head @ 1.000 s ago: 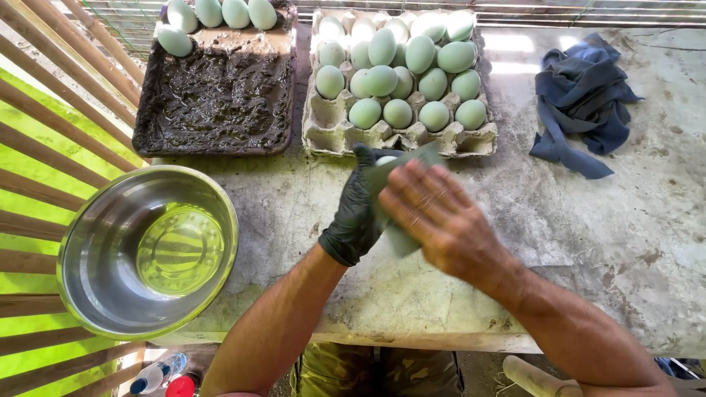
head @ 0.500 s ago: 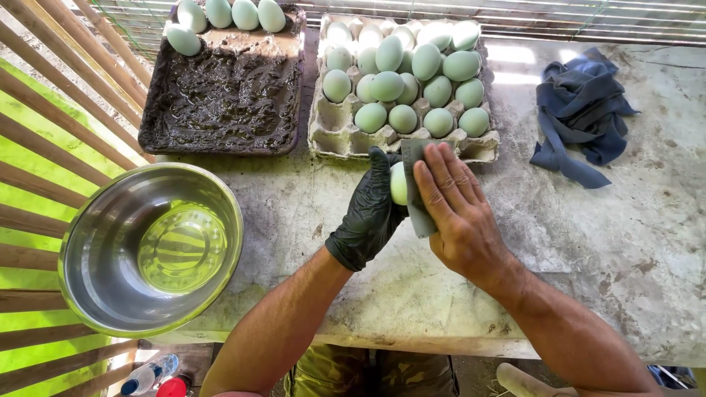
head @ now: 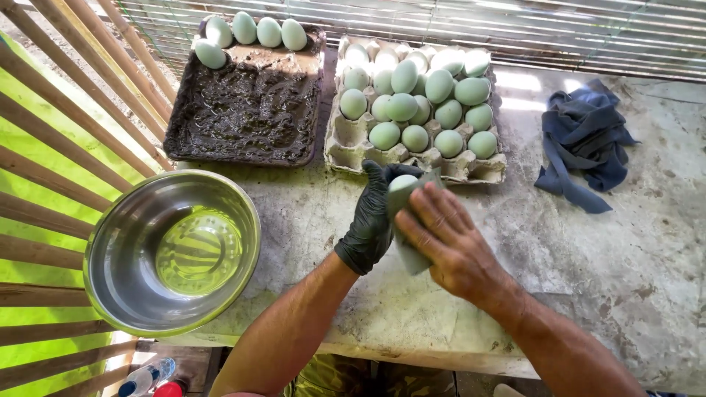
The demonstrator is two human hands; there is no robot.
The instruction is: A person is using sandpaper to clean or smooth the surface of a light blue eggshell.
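Head view: left hand (head: 371, 220), in a black glove, has its fingers clamped on a pale green egg (head: 402, 184) above the desk (head: 588, 250). Right hand (head: 448, 242) has its fingers closed on a grey cloth (head: 409, 254), pressing it against that egg, just in front of the egg carton (head: 346, 151).

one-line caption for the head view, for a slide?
Gloved left hand holds a pale green egg while bare right hand wipes it with a grey cloth.
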